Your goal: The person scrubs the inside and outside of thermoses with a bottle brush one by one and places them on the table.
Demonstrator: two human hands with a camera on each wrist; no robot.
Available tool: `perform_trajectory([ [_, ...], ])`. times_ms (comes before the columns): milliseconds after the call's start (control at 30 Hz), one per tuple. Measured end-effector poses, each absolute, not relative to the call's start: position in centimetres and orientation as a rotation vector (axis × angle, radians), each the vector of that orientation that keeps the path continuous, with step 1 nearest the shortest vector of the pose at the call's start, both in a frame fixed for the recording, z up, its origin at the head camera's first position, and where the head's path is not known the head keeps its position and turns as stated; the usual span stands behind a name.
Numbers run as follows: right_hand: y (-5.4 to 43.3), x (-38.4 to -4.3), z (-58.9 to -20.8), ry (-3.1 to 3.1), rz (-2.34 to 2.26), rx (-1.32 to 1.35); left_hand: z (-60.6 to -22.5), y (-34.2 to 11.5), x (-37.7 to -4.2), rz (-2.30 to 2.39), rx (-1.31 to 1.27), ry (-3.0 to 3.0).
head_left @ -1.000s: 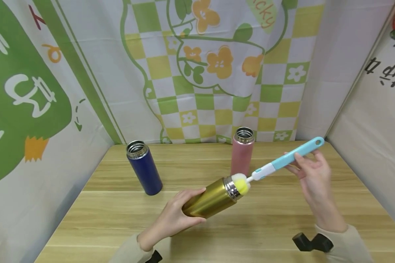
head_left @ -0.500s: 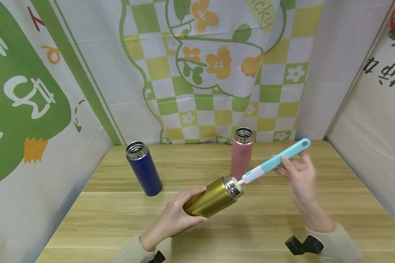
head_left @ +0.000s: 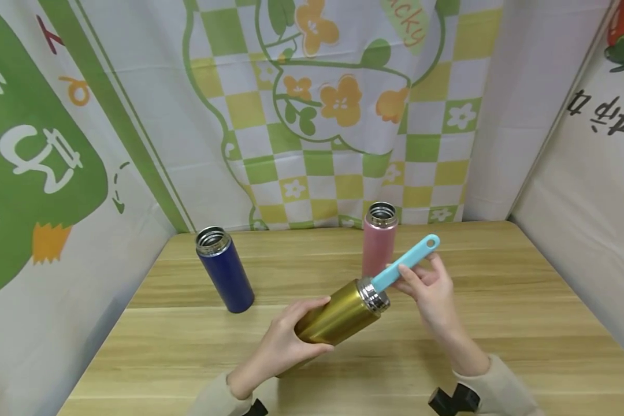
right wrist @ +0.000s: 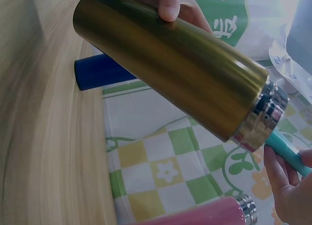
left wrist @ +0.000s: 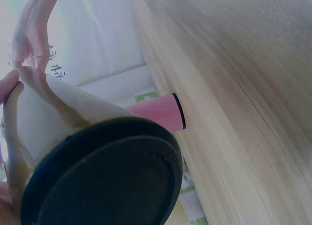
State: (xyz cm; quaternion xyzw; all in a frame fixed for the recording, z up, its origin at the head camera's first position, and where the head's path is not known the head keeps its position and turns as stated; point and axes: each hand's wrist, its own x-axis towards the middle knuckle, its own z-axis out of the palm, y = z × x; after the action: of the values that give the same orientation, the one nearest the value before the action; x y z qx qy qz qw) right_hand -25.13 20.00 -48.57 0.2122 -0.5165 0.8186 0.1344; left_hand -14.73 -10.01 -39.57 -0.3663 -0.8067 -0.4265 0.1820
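Inside the gold bottle (head_left: 340,315) the left hand (head_left: 286,338) grips, the blue handle (head_left: 411,257) the right hand (head_left: 433,292) pinches ends unseen.

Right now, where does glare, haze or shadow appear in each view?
Head view: soft shadow on the table below the gold bottle; left wrist: hazy, the bottle's side washed pale; right wrist: dim, with a bright highlight near the steel neck.

Soft, even light fills the head view, with a faint shadow on the wooden tabletop (head_left: 525,300) at the near side of the gold vacuum flask (head_left: 338,318). The left wrist view looks hazy and washed out; the right is dimmer, with glare beyond the flask's steel neck (right wrist: 262,116).
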Motion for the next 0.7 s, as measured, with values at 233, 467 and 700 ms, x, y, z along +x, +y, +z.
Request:
perform_trajectory([
  [233,19.3,-24.4,-48.0,-1.472,2.391,0.609,-39.5,-10.2,-14.6,-1.199,-1.018,-2.296],
  [467,19.9,-24.6,-48.1,-1.503,2.365,0.605,-39.5,-10.3,-14.5,-1.215,-1.04,-2.304],
  [700,21.0,-24.9,-47.1,-1.411,2.373,0.631,-39.5,-10.4,-14.4,-1.23,-1.032,-2.314],
])
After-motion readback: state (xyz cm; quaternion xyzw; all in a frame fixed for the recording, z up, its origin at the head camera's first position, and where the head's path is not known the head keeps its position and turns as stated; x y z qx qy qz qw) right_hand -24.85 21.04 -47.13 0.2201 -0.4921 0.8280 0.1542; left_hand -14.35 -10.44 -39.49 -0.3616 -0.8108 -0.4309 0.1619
